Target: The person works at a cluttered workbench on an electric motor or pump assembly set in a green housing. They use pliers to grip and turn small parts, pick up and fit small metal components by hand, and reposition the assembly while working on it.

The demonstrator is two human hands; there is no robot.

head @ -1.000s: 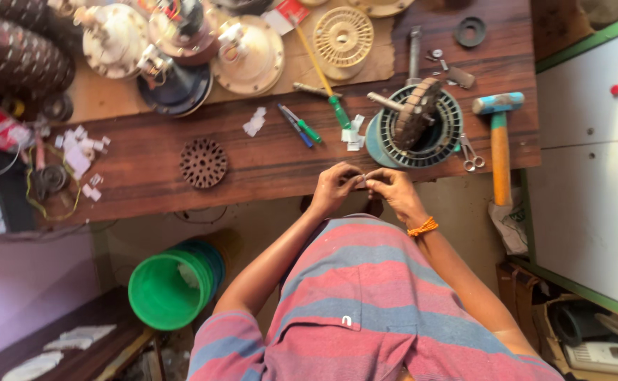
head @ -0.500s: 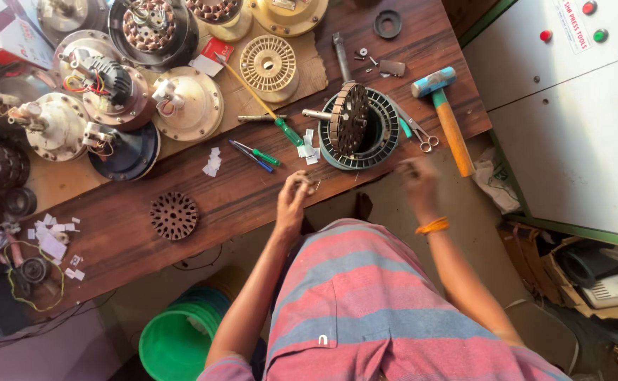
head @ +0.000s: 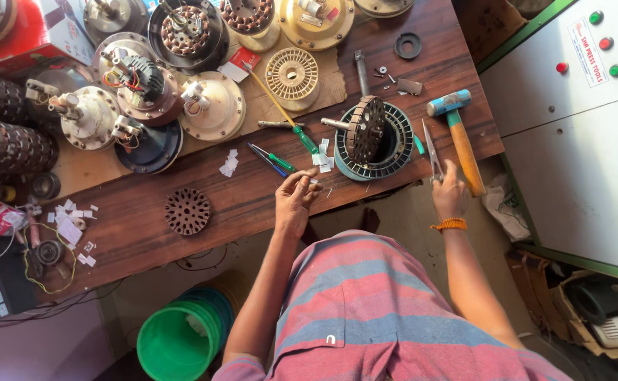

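Now the left hand (head: 296, 201) is pinching a small white slip (head: 314, 181) at the tabletop's (head: 252, 204) near edge while the right hand (head: 448, 194) is closing on scissors (head: 432, 152) beside the half-fitted motor core (head: 374, 134); most slots seem left

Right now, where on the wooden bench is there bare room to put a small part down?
Bare wood lies between the dark slotted metal disc and the left hand. Crowded: the round black stator, blue-headed hammer and motor housings.
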